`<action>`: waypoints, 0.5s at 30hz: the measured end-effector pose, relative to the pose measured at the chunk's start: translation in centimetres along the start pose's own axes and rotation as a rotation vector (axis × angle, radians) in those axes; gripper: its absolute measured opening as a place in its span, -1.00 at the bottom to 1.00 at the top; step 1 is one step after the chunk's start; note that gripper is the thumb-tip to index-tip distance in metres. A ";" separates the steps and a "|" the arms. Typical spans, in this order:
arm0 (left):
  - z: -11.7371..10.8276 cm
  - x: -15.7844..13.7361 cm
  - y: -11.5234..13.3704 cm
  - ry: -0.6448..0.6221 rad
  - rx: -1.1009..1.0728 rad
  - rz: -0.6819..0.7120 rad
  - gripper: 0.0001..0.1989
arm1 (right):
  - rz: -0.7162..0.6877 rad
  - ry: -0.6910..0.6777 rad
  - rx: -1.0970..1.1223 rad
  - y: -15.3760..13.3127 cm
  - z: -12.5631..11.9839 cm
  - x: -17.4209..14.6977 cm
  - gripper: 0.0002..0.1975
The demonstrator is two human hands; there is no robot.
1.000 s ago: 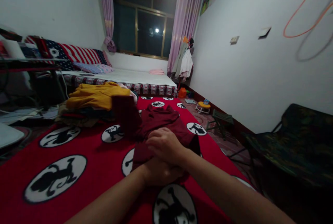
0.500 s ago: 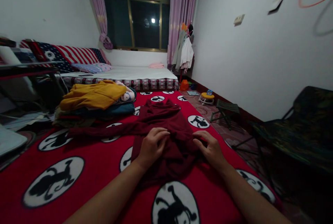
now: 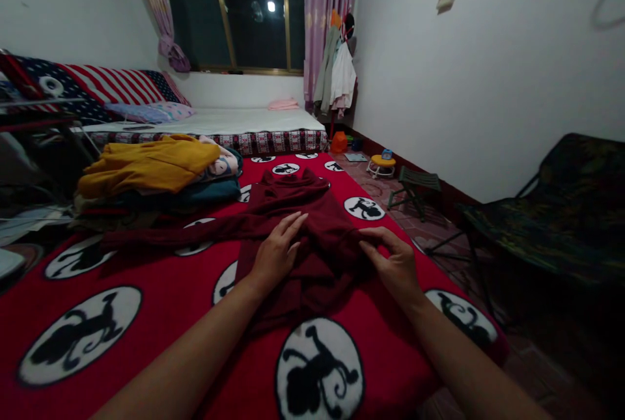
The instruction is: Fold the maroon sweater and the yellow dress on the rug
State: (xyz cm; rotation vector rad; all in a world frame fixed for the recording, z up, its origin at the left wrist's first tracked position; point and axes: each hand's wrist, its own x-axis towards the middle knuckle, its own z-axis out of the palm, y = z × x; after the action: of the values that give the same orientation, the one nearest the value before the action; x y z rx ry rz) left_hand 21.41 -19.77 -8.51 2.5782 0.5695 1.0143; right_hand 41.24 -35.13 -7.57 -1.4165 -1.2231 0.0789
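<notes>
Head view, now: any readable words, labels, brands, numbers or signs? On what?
No readable text.
Maroon garment: no lettering visible.
Red blanket: monkey-like figures in white ovals, no words seen.
Pale printed garment in the pile: print too small to read.
Small blue object on the yellow stool: too small to read.

Two hands [image 3: 276,256] [image 3: 394,267], one maroon garment [image 3: 325,238], two curtains [image 3: 323,23] [image 3: 155,10]
</notes>
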 end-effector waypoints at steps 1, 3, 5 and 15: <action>0.0 0.1 0.2 -0.001 -0.007 0.020 -0.35 | -0.033 0.008 0.022 -0.5 0.3 0.0 -0.84; 0.2 0.2 0.7 -0.008 -0.041 0.047 -0.30 | -0.093 -0.048 0.045 -1.6 0.9 0.4 -0.86; 0.2 0.3 1.0 -0.010 -0.100 0.051 -0.37 | -0.166 -0.164 0.046 -2.7 1.4 1.2 -0.87; -0.6 0.6 0.2 0.292 -0.462 -0.328 -0.79 | -0.486 -0.180 -0.221 -4.4 0.7 0.2 -0.88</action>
State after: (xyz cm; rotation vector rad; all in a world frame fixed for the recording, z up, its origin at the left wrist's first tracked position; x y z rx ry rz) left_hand 21.43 -19.60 -7.70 1.8807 0.7043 1.2393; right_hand 38.21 -35.65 -4.36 -1.2790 -1.7388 -0.2763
